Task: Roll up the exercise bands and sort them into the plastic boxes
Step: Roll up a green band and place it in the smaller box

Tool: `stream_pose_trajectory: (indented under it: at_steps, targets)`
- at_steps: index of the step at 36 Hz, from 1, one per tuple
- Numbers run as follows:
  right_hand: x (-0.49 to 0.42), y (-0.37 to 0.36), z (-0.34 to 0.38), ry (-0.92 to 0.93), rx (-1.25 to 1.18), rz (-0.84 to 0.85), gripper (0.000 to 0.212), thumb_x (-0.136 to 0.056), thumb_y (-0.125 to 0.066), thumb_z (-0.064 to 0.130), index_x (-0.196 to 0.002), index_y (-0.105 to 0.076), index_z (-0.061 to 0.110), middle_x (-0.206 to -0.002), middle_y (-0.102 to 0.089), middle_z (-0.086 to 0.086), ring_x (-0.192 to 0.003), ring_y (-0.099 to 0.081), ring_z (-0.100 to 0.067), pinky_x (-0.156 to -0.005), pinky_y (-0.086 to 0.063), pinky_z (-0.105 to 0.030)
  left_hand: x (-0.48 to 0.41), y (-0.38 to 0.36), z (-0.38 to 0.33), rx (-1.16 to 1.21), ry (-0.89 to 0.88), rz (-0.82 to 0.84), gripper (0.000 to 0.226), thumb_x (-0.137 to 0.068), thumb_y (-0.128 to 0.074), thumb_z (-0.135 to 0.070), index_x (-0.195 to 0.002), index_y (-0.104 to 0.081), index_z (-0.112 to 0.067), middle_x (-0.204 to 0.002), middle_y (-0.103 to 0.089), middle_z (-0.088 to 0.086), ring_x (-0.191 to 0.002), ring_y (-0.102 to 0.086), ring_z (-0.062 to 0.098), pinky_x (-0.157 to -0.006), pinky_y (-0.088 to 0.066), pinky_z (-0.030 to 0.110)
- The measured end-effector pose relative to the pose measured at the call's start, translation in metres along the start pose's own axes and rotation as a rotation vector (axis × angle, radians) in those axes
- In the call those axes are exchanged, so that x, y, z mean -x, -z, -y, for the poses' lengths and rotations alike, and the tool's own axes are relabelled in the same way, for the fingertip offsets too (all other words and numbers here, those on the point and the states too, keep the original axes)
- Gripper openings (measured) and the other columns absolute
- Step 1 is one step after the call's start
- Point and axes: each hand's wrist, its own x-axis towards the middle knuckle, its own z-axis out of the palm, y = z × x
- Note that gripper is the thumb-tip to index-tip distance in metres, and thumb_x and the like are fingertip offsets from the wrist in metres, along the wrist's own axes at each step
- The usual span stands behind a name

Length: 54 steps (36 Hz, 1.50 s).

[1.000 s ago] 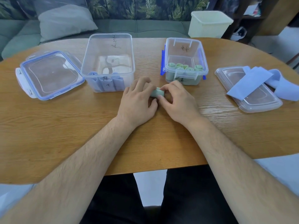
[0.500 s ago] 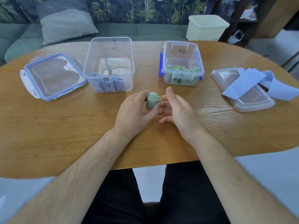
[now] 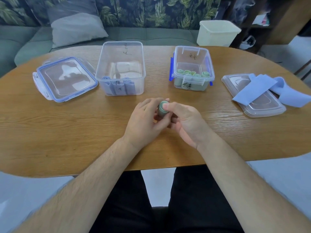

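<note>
Left fingers: curled round the far and left side of the green roll, closed on it with no slack showing
Right fingers: one tip lies on the roll's upper end, the others are bent in close at its right side and partly hidden behind it
Green roll: a tightly wound exercise band, held upright between the two hands with its spiral end facing up, just above the bench near its middle; whether its lower end touches the wood I cannot tell
Left hand: back of the hand turned upward, wrist and forearm running toward the near edge
Right hand: palm side turned left toward the roll, touching the left hand below it
Small box: open, clear with blue clips, beyond the hands and to the right; several green rolls stand on end along its near wall
Large box: open, clear, beyond the hands and to the left; blue rolls stand against its near wall
Blue-rimmed lid: flat on the bench just left of the large box
Clear lid: flat near the right end of the bench
Blue band: unrolled, draped across the clear lid and trailing off to the right
Cream bin: behind the bench's far edge, right of centre
Cushion: grey, on the green sofa beyond the bench
</note>
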Motion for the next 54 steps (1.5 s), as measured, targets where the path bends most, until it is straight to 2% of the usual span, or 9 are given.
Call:
stream_pose_trajectory:
  at_steps: [6,14,20,25,30,34,41,50,54]
  targets:
    - [0.001,0.001,0.000,0.061,-0.014,-0.026,0.028,-0.094,-0.060,0.003,-0.115,-0.063,-0.015,-0.099,-0.066,-0.024,-0.090,-0.065,-0.030,-0.079,-0.058,-0.033,0.000,-0.001,-0.007,-0.010,0.023,-0.024,0.038,-0.088,-0.064,-0.034,-0.120,-0.069,-0.014,-0.106,-0.071,-0.006,-0.099,-0.060,0.008,-0.091,-0.047,0.027]
    - [0.006,0.013,0.009,0.061,0.085,-0.015,0.032,-0.094,-0.066,0.016,-0.114,-0.068,-0.009,-0.113,-0.069,-0.030,-0.097,-0.069,-0.032,-0.090,-0.058,-0.041,-0.006,-0.012,-0.020,0.001,0.082,-0.105,0.034,-0.084,-0.080,-0.021,-0.109,-0.061,-0.008,-0.093,-0.063,-0.012,-0.087,-0.058,0.009,-0.075,-0.037,0.013]
    - [0.009,0.030,0.038,0.156,0.714,-0.174,0.071,-0.078,-0.080,0.051,-0.135,-0.053,0.019,-0.118,-0.068,0.005,-0.090,-0.073,-0.011,-0.084,-0.060,-0.033,-0.014,-0.022,-0.019,0.054,0.062,-0.082,0.039,-0.091,-0.071,-0.022,-0.114,-0.040,-0.019,-0.088,-0.065,-0.006,-0.071,-0.054,0.006,-0.064,-0.036,0.017]
    - [0.009,0.044,0.062,0.390,1.100,-0.043,0.049,-0.083,-0.082,0.036,-0.128,-0.065,0.028,-0.113,-0.062,0.014,-0.093,-0.060,-0.003,-0.084,-0.049,-0.016,-0.024,-0.027,-0.016,0.108,-0.026,0.044,0.050,-0.090,-0.064,-0.023,-0.128,-0.033,-0.016,-0.101,-0.067,-0.001,-0.083,-0.060,0.012,-0.069,-0.035,0.014]
    - [0.003,0.051,0.069,0.416,1.102,-0.033,0.035,-0.090,-0.075,0.019,-0.125,-0.069,0.020,-0.090,-0.062,0.012,-0.076,-0.059,-0.006,-0.082,-0.054,-0.029,-0.037,-0.036,-0.024,0.203,-0.102,0.125,0.043,-0.096,-0.051,-0.025,-0.133,-0.029,-0.023,-0.117,-0.067,0.004,-0.103,-0.066,0.017,-0.083,-0.045,0.021]
    - [0.003,0.061,0.076,0.400,1.025,-0.031,0.023,-0.088,-0.074,0.028,-0.111,-0.073,0.024,-0.087,-0.071,-0.002,-0.084,-0.068,-0.029,-0.083,-0.057,-0.051,-0.042,-0.041,-0.028,0.217,-0.130,0.148,0.040,-0.099,-0.049,-0.029,-0.133,-0.028,-0.022,-0.110,-0.068,0.006,-0.096,-0.068,0.018,-0.078,-0.052,0.032]
    - [0.002,0.070,0.088,0.374,1.130,-0.017,0.015,-0.090,-0.076,0.021,-0.093,-0.064,0.027,-0.082,-0.064,0.011,-0.071,-0.058,0.002,-0.073,-0.051,-0.018,-0.045,-0.045,-0.034,0.153,-0.029,0.243,0.042,-0.096,-0.062,-0.038,-0.122,-0.050,-0.007,-0.106,-0.061,0.000,-0.089,-0.053,0.007,-0.074,-0.036,0.016]
    - [-0.003,0.070,0.098,0.360,1.178,-0.024,0.012,-0.090,-0.075,0.028,-0.096,-0.069,0.018,-0.085,-0.068,0.007,-0.079,-0.064,-0.009,-0.081,-0.056,-0.035,-0.054,-0.049,-0.037,0.029,-0.046,0.182,0.032,-0.097,-0.046,-0.039,-0.096,-0.048,-0.007,-0.077,-0.050,-0.005,-0.065,-0.059,0.031,-0.054,-0.018,0.028]
    - [-0.006,0.075,0.106,0.300,1.047,0.064,0.033,-0.085,-0.081,0.024,-0.116,-0.070,0.027,-0.097,-0.067,0.005,-0.074,-0.057,-0.012,-0.085,-0.055,-0.037,-0.060,-0.047,-0.036,0.028,-0.064,0.154,0.023,-0.094,-0.045,-0.037,-0.089,-0.041,-0.015,-0.071,-0.043,-0.010,-0.055,-0.054,0.030,-0.052,-0.017,0.027]
